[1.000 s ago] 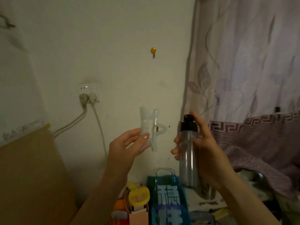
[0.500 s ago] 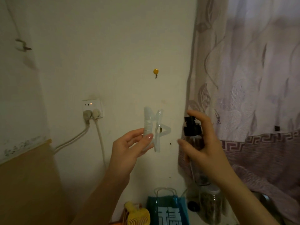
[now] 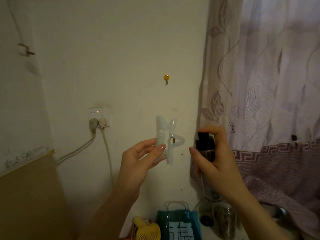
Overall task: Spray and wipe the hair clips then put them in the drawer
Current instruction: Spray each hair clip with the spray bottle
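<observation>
The raised left hand (image 3: 138, 158) pinched a translucent white star-shaped plastic hair clip (image 3: 167, 139) upright, while the right hand (image 3: 214, 158) wrapped an upright clear black-capped spray bottle (image 3: 206, 144), nozzle facing left.

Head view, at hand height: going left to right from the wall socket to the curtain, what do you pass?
Wall socket with two plugs → left hand → translucent star-shaped hair clip that it pinches → right hand gripping the spray bottle, a finger on its black pump top → patterned curtain.

Bare forearms — no sleeves, glossy nails
</observation>
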### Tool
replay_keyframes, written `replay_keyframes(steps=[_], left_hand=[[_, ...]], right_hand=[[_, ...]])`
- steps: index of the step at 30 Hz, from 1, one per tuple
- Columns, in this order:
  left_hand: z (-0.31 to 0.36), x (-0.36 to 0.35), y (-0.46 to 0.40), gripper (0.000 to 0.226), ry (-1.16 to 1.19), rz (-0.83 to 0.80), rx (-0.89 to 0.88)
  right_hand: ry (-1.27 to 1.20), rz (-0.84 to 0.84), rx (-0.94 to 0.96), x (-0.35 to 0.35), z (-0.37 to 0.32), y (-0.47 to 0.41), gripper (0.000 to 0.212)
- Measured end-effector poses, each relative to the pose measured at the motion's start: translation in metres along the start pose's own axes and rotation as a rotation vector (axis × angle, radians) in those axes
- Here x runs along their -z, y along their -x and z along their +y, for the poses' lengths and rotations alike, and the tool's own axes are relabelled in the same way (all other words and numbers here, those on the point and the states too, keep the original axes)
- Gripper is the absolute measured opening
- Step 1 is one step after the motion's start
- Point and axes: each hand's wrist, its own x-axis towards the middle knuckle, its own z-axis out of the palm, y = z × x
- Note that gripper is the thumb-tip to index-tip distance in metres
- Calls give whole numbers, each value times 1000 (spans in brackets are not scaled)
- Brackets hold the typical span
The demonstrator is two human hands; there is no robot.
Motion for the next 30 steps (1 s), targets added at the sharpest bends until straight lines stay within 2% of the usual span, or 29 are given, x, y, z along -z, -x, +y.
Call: replay_keyframes(steps=[5, 10, 22, 30], left_hand=[[-1, 2, 2, 55, -6, -8, 3], [-2, 2, 4, 52, 6, 3, 11], [-1, -2, 7, 54, 26, -14, 12], [-5, 1, 12, 56, -10, -14, -22]], right_hand=[[-93, 21, -10, 2, -1, 5, 56], [-107, 45, -33, 3, 4, 16, 60], [-47, 40, -114, 0, 10, 35, 45], [-193, 108, -140, 2, 6, 33, 55]])
